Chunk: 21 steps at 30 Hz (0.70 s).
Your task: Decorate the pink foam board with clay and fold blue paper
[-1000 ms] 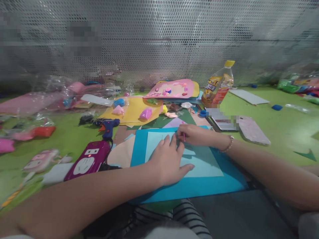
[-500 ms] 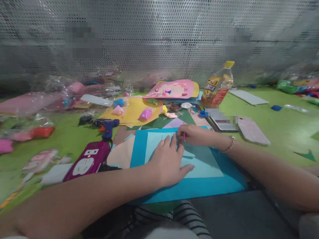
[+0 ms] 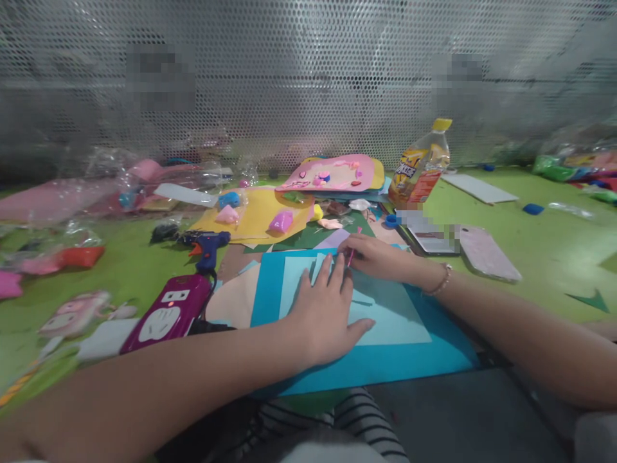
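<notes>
My left hand (image 3: 322,312) lies flat with fingers spread on a light blue sheet of paper (image 3: 393,325). That sheet rests on a larger blue sheet (image 3: 385,370). In my right hand (image 3: 373,257), the fingers are pinched round a thin pink stick (image 3: 351,256), its lower end close to the paper beside my left fingertips. Whether the stick is a pen or a cutting tool I cannot tell. A narrow light blue strip or flap (image 3: 318,265) shows near the left fingers, and a small slit or piece (image 3: 362,298) lies by the left index finger.
Left of the sheets are a blue glue gun (image 3: 207,249) and a purple power strip (image 3: 168,315). Behind them lie a yellow sheet (image 3: 255,212) with clay packets and a pink decorated board (image 3: 332,173). A bottle (image 3: 420,167) and phones (image 3: 489,252) are at right.
The pink stick has tilted, its upper end now showing above my right hand. My right hand has shifted slightly left and up. A light blue strip by my left fingers shows more.
</notes>
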{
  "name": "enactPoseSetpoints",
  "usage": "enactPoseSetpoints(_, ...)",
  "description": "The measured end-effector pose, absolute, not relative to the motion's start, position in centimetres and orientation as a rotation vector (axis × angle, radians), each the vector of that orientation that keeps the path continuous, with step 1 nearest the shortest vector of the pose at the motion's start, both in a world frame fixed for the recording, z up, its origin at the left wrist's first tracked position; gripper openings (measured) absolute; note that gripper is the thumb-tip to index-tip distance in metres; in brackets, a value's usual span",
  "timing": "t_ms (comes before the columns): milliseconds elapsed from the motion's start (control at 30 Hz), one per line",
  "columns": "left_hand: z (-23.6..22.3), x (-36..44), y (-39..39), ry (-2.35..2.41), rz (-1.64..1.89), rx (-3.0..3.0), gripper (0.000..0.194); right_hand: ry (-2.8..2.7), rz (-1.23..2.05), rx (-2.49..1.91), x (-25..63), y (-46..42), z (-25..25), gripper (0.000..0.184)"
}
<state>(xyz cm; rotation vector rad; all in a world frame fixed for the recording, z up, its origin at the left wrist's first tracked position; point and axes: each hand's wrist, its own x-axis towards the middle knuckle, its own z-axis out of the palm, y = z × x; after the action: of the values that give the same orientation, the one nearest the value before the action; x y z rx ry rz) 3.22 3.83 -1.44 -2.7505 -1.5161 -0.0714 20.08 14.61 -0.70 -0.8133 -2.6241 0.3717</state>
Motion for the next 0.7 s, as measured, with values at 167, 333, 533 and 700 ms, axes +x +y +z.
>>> enactPoseSetpoints(167, -0.7, 3.3, 3.8, -1.391, -0.053, -2.780, 0.078, -2.558, 0.328, -0.730, 20.1, 14.4, -0.2, 0.025)
enactPoseSetpoints(333, -0.4, 3.5, 3.6, -1.309, -0.030, -2.786, 0.075, -2.467, 0.401, -0.734, 20.2, 14.1, 0.6, 0.029)
enactPoseSetpoints(533, -0.4, 3.5, 3.5, -1.282, -0.072, -2.761, 0.073, -2.561, 0.525, -0.665, 20.1, 14.2, 0.6, 0.025)
enactPoseSetpoints(700, -0.5, 3.4, 3.5, -1.253, -0.175, -2.705, 0.073, -2.522, 0.510, -0.716, 20.3, 14.7, 0.6, 0.029)
